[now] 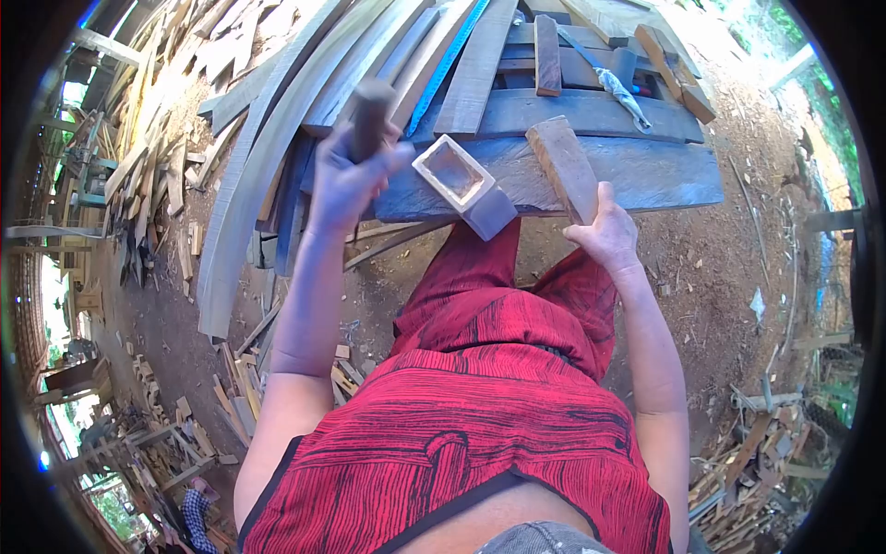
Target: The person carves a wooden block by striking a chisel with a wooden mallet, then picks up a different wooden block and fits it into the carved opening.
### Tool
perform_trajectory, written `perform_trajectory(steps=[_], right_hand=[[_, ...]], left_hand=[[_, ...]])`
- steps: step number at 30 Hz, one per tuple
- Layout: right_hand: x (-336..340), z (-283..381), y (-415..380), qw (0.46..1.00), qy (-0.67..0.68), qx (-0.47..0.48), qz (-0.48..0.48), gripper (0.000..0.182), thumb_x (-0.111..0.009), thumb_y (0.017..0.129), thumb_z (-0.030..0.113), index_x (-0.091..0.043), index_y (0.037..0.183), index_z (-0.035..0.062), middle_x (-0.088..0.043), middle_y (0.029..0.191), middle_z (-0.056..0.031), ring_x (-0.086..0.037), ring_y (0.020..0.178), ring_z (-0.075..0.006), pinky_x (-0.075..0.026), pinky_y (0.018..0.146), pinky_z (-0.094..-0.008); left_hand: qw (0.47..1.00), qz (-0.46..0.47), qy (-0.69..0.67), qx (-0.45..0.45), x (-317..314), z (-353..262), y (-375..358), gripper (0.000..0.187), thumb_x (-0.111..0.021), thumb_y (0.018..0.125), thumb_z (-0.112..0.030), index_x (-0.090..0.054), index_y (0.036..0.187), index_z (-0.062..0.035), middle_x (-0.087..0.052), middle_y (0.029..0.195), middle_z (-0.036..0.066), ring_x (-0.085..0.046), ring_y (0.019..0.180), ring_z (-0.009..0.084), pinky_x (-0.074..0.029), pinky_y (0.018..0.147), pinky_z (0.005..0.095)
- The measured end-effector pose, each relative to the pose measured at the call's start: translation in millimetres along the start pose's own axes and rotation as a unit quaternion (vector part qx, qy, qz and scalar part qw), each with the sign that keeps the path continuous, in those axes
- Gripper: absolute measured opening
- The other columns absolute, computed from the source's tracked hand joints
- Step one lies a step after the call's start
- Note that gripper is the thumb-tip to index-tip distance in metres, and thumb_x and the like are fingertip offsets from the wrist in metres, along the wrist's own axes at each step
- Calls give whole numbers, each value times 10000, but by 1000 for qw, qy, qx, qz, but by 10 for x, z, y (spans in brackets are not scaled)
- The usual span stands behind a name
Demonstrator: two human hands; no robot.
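My left hand (355, 180) is closed around a dark, motion-blurred tool (372, 115), raised over the left part of the bench (655, 175). Between my hands, a hollow rectangular wooden block (494, 212) lies tilted at the bench's front edge, its pale-rimmed opening facing up. On the right, my right hand (606, 233) grips the near end of a short wooden piece (565, 162), thumb and fingers on its sides. The far end of that piece rests on the bench.
Long boards (268, 138) lie at the left, beside a blue strip (448, 65). Farther back are a dark wood piece (547, 55), a saw-like tool with a wrapped handle (620, 92) and a wooden block (674, 74). Scrap wood (148, 175) is piled on the ground.
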State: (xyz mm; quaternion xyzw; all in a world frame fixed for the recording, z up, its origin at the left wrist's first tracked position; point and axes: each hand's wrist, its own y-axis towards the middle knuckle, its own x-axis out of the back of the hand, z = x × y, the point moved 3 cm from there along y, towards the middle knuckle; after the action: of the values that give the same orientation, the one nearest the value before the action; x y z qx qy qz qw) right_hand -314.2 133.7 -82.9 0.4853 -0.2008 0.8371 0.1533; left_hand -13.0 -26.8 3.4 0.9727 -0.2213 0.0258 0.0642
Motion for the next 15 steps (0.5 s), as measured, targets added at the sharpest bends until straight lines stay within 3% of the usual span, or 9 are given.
perform_trajectory(steps=[1,3,5,8,15], right_hand=[[-1,1,0,1000,2,3,0,635,-747,576,251,-387,1064,63,-641,892,-250,-631,882,-427,-489,779,-488],[59,-44,34,1000,-16,8,-5,637,-747,575,248,-385,1065,62,-640,887,-247,-630,880,-428,-485,778,-493],[23,-3,14,1000,-18,0,-2,644,-746,575,247,-379,1069,59,-639,883,-247,-630,879,-426,-485,776,-492],[-8,-1,0,1000,-9,-3,-3,653,-747,575,247,-376,1079,59,-640,887,-248,-629,881,-427,-485,778,-491],[-3,-8,-14,1000,1,-8,-4,652,-733,587,243,-374,1102,64,-642,909,-244,-631,897,-420,-485,782,-488]], left_hand=[[999,-8,-32,-9,2,-221,5,248,-695,765,-65,-606,991,-17,-610,802,55,-551,532,122,-435,508,222],[976,4,-186,-112,-135,-409,108,160,-633,778,-34,-565,920,-11,-558,775,56,-555,605,150,-438,550,257],[959,43,-224,-166,-236,-616,218,157,-619,756,-25,-544,893,-12,-552,766,71,-550,655,170,-442,584,272],[967,87,-164,-175,-427,-573,352,183,-615,728,-17,-534,892,-9,-547,767,80,-542,677,180,-440,610,280],[978,118,-42,-166,-765,-128,394,130,-682,713,-34,-580,793,-32,-560,723,4,-530,626,80,-429,586,235]])
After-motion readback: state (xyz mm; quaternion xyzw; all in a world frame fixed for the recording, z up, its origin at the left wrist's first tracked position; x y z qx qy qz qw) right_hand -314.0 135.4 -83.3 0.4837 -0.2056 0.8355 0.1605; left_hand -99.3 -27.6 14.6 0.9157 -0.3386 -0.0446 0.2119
